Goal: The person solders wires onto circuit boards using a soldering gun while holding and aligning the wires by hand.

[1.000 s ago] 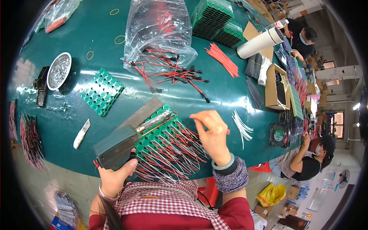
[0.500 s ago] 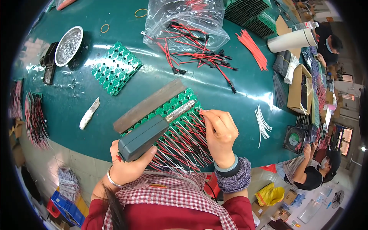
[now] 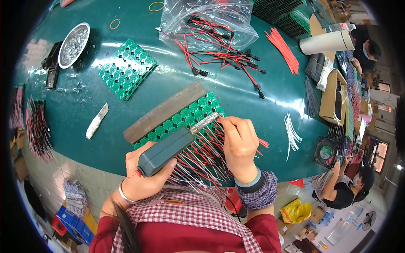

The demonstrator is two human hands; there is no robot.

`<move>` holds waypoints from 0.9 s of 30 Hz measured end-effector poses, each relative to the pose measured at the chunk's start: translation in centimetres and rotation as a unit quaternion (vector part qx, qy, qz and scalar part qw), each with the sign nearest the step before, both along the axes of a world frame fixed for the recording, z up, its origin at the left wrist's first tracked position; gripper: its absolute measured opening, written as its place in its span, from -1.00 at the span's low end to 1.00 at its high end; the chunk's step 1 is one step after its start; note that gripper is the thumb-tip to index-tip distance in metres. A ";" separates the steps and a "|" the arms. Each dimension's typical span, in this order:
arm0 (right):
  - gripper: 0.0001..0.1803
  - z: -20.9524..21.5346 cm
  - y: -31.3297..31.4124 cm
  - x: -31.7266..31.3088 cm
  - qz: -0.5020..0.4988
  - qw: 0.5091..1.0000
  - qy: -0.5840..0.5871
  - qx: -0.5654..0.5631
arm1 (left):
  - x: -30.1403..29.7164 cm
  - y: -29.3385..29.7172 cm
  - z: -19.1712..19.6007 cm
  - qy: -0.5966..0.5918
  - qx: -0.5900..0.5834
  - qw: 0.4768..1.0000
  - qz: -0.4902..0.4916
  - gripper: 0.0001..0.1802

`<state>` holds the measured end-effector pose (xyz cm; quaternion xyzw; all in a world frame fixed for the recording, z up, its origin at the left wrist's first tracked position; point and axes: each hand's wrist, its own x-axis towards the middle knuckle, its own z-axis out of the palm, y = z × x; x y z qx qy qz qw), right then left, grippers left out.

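My left hand (image 3: 147, 168) is wrapped round the dark green handle of a soldering iron (image 3: 166, 152). Its metal tip reaches the right edge of a panel of round green circuit boards (image 3: 185, 113). There my right hand (image 3: 240, 145) pinches a thin red wire (image 3: 219, 120) close to the tip; the exact contact is too small to make out. Many red and white wires (image 3: 198, 162) hang from the panel toward me. Red wire ends (image 3: 263, 143) stick out past the right side of my right hand. A brown bar (image 3: 164, 111) lies along the panel's far side.
A second green panel (image 3: 126, 69), a metal bowl (image 3: 74, 45) and a white-wrapped blade (image 3: 97, 121) lie left. Connector leads (image 3: 228, 59) spill from a plastic bag at the back. Red wires (image 3: 283, 50), white wires (image 3: 292, 137) and a small fan (image 3: 325, 151) are right; a co-worker (image 3: 341, 181) sits beyond.
The soldering iron in my left hand has shifted right along the panel, its tip now nearer the right edge. Red wire ends now show beside my right hand. The whole view has shifted slightly.
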<state>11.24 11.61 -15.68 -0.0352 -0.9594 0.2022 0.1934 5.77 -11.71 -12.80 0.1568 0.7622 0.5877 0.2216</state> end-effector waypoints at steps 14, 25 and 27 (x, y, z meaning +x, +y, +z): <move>-0.67 0.5 -0.2 -0.1 0.008 1.000 -0.014 0.026 | 0.1 0.0 -0.5 0.107 -0.048 0.993 -0.029 -0.85; -0.64 0.6 -0.3 0.0 0.002 1.000 -0.011 0.023 | 1.0 -0.1 0.6 0.036 0.006 0.997 0.062 -0.81; -0.64 0.7 -0.3 0.0 0.003 1.000 -0.008 0.024 | 1.2 -0.5 0.4 0.028 0.004 0.998 0.058 -0.79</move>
